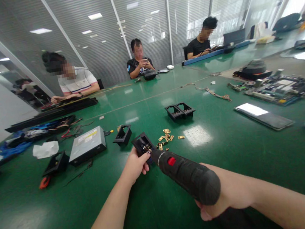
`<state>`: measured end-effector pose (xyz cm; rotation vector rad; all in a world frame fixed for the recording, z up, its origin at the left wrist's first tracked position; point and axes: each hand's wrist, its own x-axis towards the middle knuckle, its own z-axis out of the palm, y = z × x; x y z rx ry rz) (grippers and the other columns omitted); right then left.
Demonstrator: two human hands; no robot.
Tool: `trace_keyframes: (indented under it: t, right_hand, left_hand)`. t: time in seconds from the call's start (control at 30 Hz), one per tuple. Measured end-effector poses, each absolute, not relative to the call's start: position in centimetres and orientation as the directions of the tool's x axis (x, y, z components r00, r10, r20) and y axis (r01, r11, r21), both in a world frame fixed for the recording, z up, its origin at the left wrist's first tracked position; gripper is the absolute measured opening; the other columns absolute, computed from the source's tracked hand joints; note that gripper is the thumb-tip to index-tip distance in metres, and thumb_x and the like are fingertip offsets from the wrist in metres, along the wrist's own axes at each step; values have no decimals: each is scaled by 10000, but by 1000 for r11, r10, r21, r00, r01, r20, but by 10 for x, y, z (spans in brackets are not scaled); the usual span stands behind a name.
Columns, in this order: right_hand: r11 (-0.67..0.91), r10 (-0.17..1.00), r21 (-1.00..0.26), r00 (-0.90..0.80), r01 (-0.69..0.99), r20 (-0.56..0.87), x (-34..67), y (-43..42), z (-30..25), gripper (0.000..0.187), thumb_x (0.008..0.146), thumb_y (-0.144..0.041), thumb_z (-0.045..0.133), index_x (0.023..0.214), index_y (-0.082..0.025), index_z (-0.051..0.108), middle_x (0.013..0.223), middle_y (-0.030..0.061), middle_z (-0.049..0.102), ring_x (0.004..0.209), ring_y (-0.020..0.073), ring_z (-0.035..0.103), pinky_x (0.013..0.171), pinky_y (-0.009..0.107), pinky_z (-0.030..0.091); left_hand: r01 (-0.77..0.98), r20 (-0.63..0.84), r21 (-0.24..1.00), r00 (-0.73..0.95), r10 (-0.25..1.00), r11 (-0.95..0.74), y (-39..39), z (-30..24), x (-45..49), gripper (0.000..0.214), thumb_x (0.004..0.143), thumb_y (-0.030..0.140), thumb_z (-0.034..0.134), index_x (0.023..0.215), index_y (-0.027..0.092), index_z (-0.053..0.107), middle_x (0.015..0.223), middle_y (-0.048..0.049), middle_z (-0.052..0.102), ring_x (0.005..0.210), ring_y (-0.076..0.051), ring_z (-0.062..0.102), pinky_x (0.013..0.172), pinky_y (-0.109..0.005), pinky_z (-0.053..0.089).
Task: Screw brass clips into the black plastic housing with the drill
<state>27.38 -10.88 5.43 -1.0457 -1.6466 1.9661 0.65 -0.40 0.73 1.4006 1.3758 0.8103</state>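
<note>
My left hand (135, 165) is closed on a black plastic housing (142, 142), tilted up off the green table, with brass-coloured metal parts inside it. In my right hand (213, 193) is a black cordless drill (188, 174) with a red switch on top. Its front end points into the housing, and the tip is hidden there. Just beyond lie several small brass plates (167, 136) and some tiny screws. A second black housing (122, 135) stands to the left, and a double black housing (180, 112) sits farther back.
On the left are a silver disc drive (87, 145), another black housing (55, 163) and white tissue (45, 149). A grey flat device (264, 116) and a circuit board (286, 87) lie right. A cable (209, 91) crosses the table. Three people sit along the far side.
</note>
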Motion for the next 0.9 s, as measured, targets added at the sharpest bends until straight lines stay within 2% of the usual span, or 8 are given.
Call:
trace_keyframes:
  t: [0.1,0.4,0.63,0.77,0.9]
  right_hand:
    - [-203,710,-960,-646,193,-280,273,-110,61,367,500,-126,863,728,-156,577,705,-19,649,621,135,587,504,191,411]
    - [-221,712,-955,-636,198,-297,273,-112,65,423,512,-123,846,860,-165,610,757,-6,673,676,175,626,555,225,463]
    - [-266,720,-946,-615,183,-321,271,-110,66,347,502,-105,807,788,-153,615,723,-14,657,629,149,587,524,219,432]
    - [-334,670,-935,-667,121,-326,271,-107,57,287,504,-93,799,692,-154,592,631,-5,657,580,162,612,516,236,451]
    - [-342,675,-932,-658,123,-335,273,-106,53,348,484,-107,847,722,-155,598,667,-4,666,603,156,612,540,234,464]
  left_hand:
    - [342,-193,930,134,972,137,-5,10,9,347,808,293,624,1086,188,445,511,76,563,335,-111,494,312,-177,368]
    - [316,-223,932,109,969,179,-7,13,10,411,802,299,662,1134,165,460,566,60,595,366,-107,524,313,-180,385]
    - [349,-222,920,97,970,176,-7,12,10,411,817,331,690,1125,153,484,528,62,567,369,-104,508,313,-172,374]
    - [378,-207,911,78,975,163,-8,15,11,432,799,377,738,1084,162,493,570,51,587,364,-86,495,316,-170,373]
    - [392,-212,904,59,976,172,-9,17,13,407,806,385,735,1062,168,504,579,53,581,354,-81,491,310,-168,369]
